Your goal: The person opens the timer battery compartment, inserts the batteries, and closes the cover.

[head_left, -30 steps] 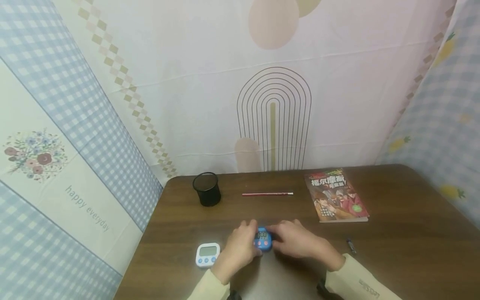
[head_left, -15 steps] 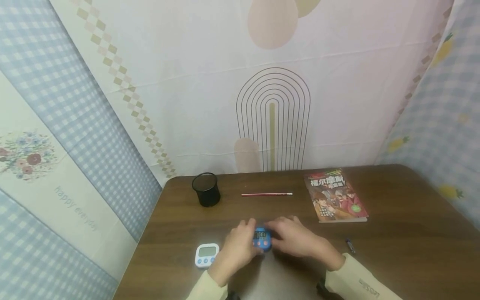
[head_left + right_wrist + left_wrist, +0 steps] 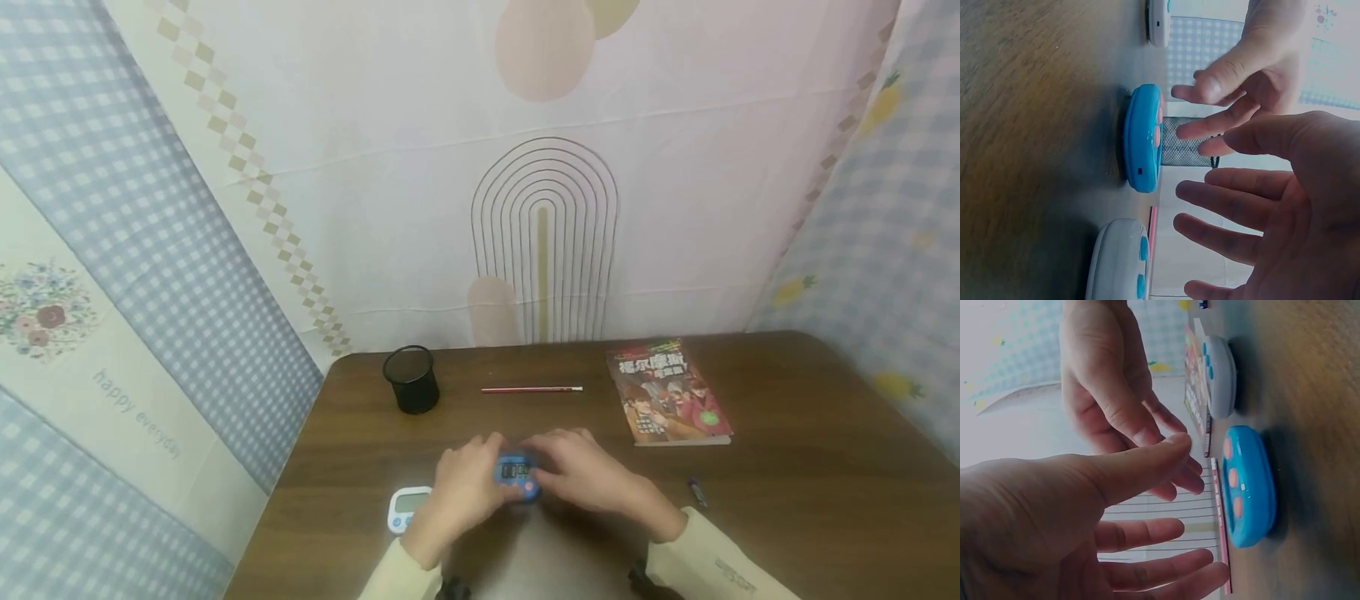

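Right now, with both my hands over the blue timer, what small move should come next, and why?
I'd probably ease your left hand and right hand down until the fingers meet the blue timer. The wrist views show both hands clear of it and holding nothing. Perhaps go gently, since a white timer lies beside it on your right.
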Available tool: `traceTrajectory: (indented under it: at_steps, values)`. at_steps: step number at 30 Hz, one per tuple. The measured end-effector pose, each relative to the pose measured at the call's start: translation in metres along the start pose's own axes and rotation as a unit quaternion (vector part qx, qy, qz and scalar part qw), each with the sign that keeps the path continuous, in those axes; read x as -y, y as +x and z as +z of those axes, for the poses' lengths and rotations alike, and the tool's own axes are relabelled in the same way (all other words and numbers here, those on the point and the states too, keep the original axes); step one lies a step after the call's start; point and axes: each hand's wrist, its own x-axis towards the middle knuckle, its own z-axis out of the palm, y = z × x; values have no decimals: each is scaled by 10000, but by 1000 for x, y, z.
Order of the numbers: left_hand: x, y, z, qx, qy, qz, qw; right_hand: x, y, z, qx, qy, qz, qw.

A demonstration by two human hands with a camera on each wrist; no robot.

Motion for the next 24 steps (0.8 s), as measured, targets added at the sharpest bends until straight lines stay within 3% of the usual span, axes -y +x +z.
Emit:
traceTrajectory:
  at_steps: [8, 16, 24]
  values:
    - [16, -13, -3, -182, -477, -164, 9986, 5, 1, 7, -131, -40, -186, 9997]
    - [39, -33, -9, -596, 77, -22, 9982, 3, 2, 2, -195, -107, -252, 9994]
    - [68, -58, -24, -354, 205, -344, 9986, 7, 2, 0, -268, -127, -361, 9989]
